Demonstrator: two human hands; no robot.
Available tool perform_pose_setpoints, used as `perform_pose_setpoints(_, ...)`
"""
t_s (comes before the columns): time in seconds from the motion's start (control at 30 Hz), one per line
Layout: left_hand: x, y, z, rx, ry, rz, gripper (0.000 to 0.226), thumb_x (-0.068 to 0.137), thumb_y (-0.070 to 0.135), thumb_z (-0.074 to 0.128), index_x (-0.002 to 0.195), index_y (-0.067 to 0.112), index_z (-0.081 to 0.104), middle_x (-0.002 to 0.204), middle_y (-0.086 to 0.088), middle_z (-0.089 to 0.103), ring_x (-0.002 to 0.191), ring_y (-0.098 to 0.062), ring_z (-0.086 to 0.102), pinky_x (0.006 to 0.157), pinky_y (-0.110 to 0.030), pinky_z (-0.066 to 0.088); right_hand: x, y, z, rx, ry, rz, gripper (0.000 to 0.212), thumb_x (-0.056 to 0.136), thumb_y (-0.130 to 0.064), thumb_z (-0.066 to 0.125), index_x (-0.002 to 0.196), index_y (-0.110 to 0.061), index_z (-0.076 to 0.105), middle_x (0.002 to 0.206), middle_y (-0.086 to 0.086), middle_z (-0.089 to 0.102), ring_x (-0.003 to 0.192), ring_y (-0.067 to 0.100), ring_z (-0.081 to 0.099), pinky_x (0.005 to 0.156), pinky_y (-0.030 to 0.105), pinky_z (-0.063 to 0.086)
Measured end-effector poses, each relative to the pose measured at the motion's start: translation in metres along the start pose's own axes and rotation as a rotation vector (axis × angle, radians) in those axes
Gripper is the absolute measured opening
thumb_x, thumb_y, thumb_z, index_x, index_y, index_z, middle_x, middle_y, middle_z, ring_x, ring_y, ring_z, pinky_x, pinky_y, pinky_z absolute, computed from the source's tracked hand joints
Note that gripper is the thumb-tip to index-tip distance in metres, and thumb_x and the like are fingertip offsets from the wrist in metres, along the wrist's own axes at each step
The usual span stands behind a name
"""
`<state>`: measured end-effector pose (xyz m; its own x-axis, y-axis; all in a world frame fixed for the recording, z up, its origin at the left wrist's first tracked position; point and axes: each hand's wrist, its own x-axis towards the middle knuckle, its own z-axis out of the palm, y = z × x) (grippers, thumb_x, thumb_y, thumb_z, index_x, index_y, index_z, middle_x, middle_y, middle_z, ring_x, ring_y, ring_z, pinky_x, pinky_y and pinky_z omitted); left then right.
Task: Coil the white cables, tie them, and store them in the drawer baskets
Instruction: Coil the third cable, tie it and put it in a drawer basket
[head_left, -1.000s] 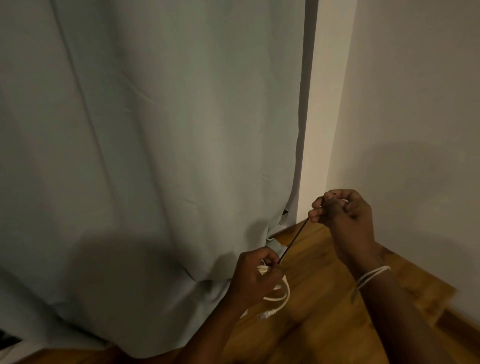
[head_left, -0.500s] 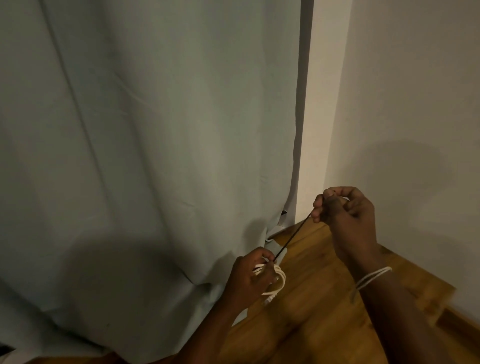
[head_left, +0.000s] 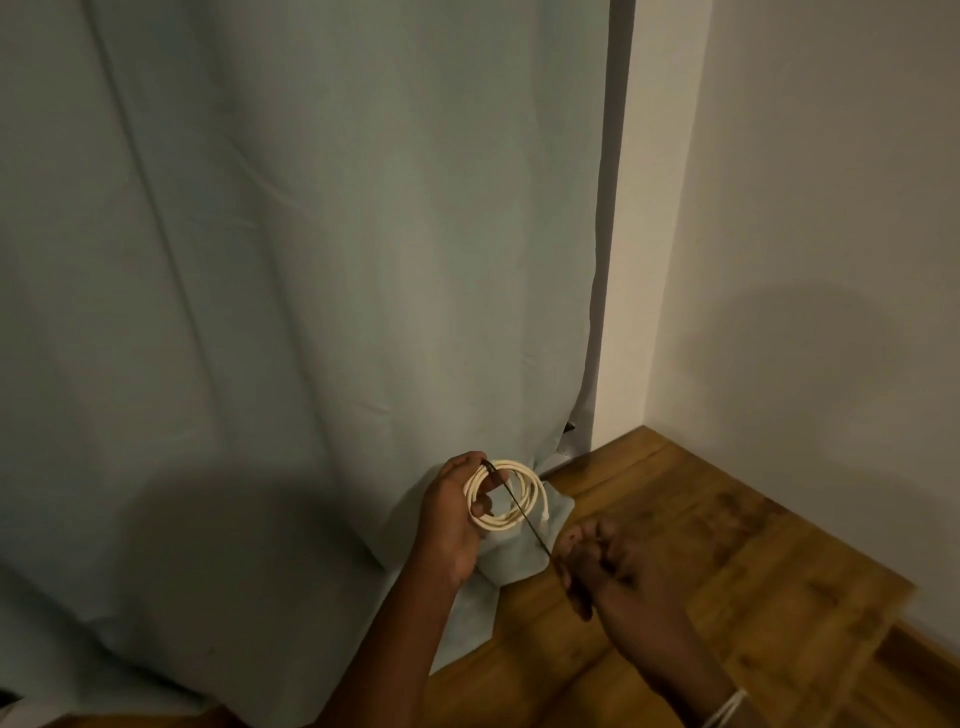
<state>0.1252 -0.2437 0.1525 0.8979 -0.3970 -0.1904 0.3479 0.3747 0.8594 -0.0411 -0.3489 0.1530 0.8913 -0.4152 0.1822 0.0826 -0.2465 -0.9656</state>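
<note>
Coil (head_left: 506, 494) gripped in left fingers (head_left: 485, 503), tie (head_left: 524, 519) pinched right

Domestic room, corner area. A floor-length grey-green curtain (head_left: 291, 291) hangs against a plain painted wall (head_left: 810, 260); its hem pools on a wood-plank floor (head_left: 727, 561). Lighting dim and warm.

Right hand (head_left: 605, 569) motion-blurred, its grip on the black tie (head_left: 519, 506) unclear.
</note>
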Motion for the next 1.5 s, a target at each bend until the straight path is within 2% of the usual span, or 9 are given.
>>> perform_pose_setpoints(0.1, -0.005, 0.000, 0.004, 0.005, -0.079, 0.027, 0.008, 0.086, 0.014, 0.065, 0.090, 0.021, 0.066, 0.071, -0.003, 0.066, 0.061, -0.013, 0.056, 0.058, -0.028, 0.039, -0.002, 0.008, 0.011, -0.030, -0.005, 0.003, 0.024, 0.100, -0.004, 0.048, 0.083, -0.004, 0.063, 0.067, 0.019, 0.065, 0.050, 0.016, 0.056, 0.051, 0.027, 0.050)
perform_pose_setpoints(0.17, -0.006, -0.002, 0.003, 0.047, -0.088, 0.074, 0.024, 0.077, 0.004, 0.073, 0.092, 0.021, 0.068, 0.067, -0.001, 0.058, 0.053, -0.010, 0.048, 0.054, -0.028, 0.039, -0.002, 0.011, 0.013, -0.028, -0.026, 0.004, 0.022, 0.101, -0.004, 0.048, 0.085, -0.004, 0.063, 0.069, 0.017, 0.068, 0.052, 0.017, 0.058, 0.054, 0.030, 0.051)
perform_pose_setpoints(0.43, -0.022, 0.001, 0.009, 0.112, -0.115, 0.208, 0.024, 0.083, -0.004, 0.065, 0.099, 0.014, 0.066, 0.084, -0.011, 0.069, 0.057, -0.012, 0.062, 0.047, -0.024, 0.048, 0.013, -0.004, -0.017, 0.147, -0.292, 0.095, 0.016, 0.089, -0.013, 0.068, 0.102, -0.004, 0.070, 0.094, 0.013, 0.077, 0.068, 0.020, 0.067, 0.060, 0.025, 0.056)
perform_pose_setpoints(0.53, -0.026, -0.002, 0.012, 0.138, -0.185, 0.229, 0.025, 0.082, -0.002, 0.067, 0.096, 0.018, 0.069, 0.085, -0.011, 0.071, 0.068, -0.016, 0.066, 0.052, -0.027, 0.051, 0.032, -0.014, -0.035, 0.282, -0.109, 0.014, 0.023, 0.086, -0.031, 0.063, 0.090, -0.011, 0.074, 0.088, 0.013, 0.074, 0.057, 0.019, 0.056, 0.051, 0.026, 0.046)
perform_pose_setpoints(0.67, -0.031, -0.008, 0.018, 0.245, -0.264, 0.284, 0.027, 0.079, 0.002, 0.073, 0.092, 0.026, 0.073, 0.088, -0.006, 0.073, 0.079, -0.019, 0.068, 0.061, -0.030, 0.053, 0.075, -0.004, -0.037, 0.368, -0.014, 0.201, 0.052, 0.095, -0.051, 0.048, 0.096, -0.006, 0.072, 0.088, 0.014, 0.071, 0.075, 0.024, 0.062, 0.071, 0.036, 0.052)
perform_pose_setpoints(0.83, -0.036, -0.008, 0.020, 0.358, -0.346, 0.362, 0.028, 0.083, -0.001, 0.068, 0.093, 0.025, 0.072, 0.096, -0.008, 0.074, 0.090, -0.026, 0.071, 0.072, -0.035, 0.059, 0.086, 0.012, -0.021, 0.412, -0.294, 0.297, 0.040, 0.093, -0.032, 0.057, 0.110, 0.001, 0.071, 0.113, 0.026, 0.070, 0.100, 0.035, 0.068, 0.098, 0.046, 0.052)
perform_pose_setpoints(1.03, -0.035, -0.008, 0.009, 0.497, -0.343, 0.477, 0.026, 0.079, 0.005, 0.071, 0.094, 0.027, 0.072, 0.097, -0.003, 0.071, 0.092, -0.023, 0.069, 0.077, -0.030, 0.057, 0.089, 0.030, -0.032, 0.599, -0.607, 0.319, 0.055, 0.079, -0.018, 0.081, 0.124, 0.007, 0.061, 0.114, 0.028, 0.065, 0.094, 0.031, 0.068, 0.088, 0.041, 0.057)
perform_pose_setpoints(1.37, -0.039, -0.009, 0.012, 0.480, -0.468, 0.465, 0.025, 0.078, 0.004, 0.066, 0.090, 0.025, 0.071, 0.100, -0.006, 0.065, 0.091, -0.020, 0.066, 0.078, -0.029, 0.053, 0.087, 0.036, -0.028, 0.457, -0.606, 0.148, 0.049, 0.084, -0.004, 0.072, 0.125, 0.016, 0.053, 0.103, 0.021, 0.072, 0.085, 0.023, 0.072, 0.077, 0.033, 0.061)
perform_pose_setpoints(1.5, -0.040, -0.010, 0.009, 0.452, -0.516, 0.356, 0.020, 0.077, 0.005, 0.065, 0.093, 0.017, 0.070, 0.089, -0.006, 0.070, 0.082, -0.023, 0.066, 0.069, -0.029, 0.053, 0.086, 0.026, -0.039, 0.234, -0.536, 0.019, 0.023, 0.089, -0.007, 0.064, 0.107, 0.008, 0.065, 0.096, 0.020, 0.073, 0.086, 0.026, 0.071, 0.081, 0.035, 0.060)
